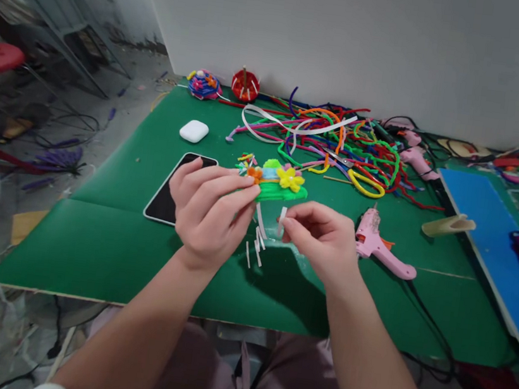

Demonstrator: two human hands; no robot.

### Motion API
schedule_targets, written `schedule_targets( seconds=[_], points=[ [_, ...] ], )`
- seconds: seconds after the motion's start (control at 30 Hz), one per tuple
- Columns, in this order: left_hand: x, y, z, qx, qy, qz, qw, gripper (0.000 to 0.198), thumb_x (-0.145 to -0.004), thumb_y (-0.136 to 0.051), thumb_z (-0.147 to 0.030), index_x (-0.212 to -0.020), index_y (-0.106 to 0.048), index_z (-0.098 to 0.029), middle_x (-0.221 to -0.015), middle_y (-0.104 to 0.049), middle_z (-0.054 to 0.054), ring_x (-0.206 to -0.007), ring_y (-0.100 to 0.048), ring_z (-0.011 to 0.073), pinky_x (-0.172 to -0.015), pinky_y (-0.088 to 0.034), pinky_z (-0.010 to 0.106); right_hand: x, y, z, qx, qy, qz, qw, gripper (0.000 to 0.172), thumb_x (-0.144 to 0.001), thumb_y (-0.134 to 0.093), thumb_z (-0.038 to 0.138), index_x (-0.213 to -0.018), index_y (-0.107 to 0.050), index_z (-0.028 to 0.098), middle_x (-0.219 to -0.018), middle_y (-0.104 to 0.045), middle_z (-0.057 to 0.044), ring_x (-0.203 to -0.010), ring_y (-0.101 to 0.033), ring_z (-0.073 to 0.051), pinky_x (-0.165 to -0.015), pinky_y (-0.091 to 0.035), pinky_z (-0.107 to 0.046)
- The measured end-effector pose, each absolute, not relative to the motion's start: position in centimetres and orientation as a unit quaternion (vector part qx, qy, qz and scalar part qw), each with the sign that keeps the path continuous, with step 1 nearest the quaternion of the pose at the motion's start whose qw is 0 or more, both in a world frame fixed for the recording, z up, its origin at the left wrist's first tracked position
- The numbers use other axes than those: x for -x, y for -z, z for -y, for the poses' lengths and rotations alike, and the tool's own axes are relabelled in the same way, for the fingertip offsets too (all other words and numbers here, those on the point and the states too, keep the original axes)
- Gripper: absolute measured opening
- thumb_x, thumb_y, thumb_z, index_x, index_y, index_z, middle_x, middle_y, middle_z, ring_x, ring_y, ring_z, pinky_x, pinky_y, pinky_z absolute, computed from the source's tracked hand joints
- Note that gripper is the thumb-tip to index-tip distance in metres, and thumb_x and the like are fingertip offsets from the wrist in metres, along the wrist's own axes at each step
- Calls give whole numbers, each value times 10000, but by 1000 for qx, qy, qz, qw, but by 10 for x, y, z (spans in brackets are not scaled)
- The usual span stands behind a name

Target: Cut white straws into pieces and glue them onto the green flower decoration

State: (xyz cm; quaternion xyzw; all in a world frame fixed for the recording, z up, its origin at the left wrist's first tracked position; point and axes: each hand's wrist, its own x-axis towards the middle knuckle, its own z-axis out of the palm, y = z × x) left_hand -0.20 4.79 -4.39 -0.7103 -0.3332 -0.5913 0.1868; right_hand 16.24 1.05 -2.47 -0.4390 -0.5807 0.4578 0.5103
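My left hand (206, 213) is closed on a small craft piece (276, 184) made of green pipe cleaner, topped with yellow, orange and green flowers, held above the green table mat (104, 244). Just to its right, my right hand (323, 238) pinches a short white strip (281, 220) upright between thumb and fingers. Several more short white strips (256, 245) lie on the mat under my hands.
A black phone (168, 198) and a white earbud case (194, 131) lie to the left. A pink glue gun (379, 245) rests to the right with yellow-handled scissors (366, 184) behind it. Tangled pipe cleaners (338, 141) fill the back; a blue board (493, 238) lies at the right.
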Motion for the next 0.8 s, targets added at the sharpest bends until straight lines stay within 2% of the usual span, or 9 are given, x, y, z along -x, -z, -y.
schedule_targets(
  seconds=[0.13, 0.37, 0.8],
  points=[
    [4, 45, -47, 718, 590, 326, 175, 220, -700, -686, -118, -878, -641, -239, -874, -689, 2, -887, -620, 179, -935, -413, 439, -161, 25, -7, 463, -386, 609, 516, 39, -767, -633, 222, -736, -644, 202, -596, -597, 43, -488, -490, -55, -459, -394, -175],
    [3, 44, -47, 717, 587, 327, 187, 217, -697, -688, -132, -873, -635, -247, -857, -693, -4, -874, -624, 179, -926, -422, 443, -161, 25, -6, 458, -427, 600, 498, 43, -754, -645, 223, -717, -642, 201, -560, -581, 54, -457, -481, -46, -422, -381, -152],
    [3, 43, -47, 718, 588, 324, 185, 218, -688, -685, -120, -857, -627, -245, -850, -696, -8, -869, -625, 174, -929, -434, 442, -163, 27, -7, 477, -417, 587, 503, 61, -759, -644, 269, -738, -654, 213, -502, -518, 57, -409, -456, -59, -393, -363, -177]
  ],
)
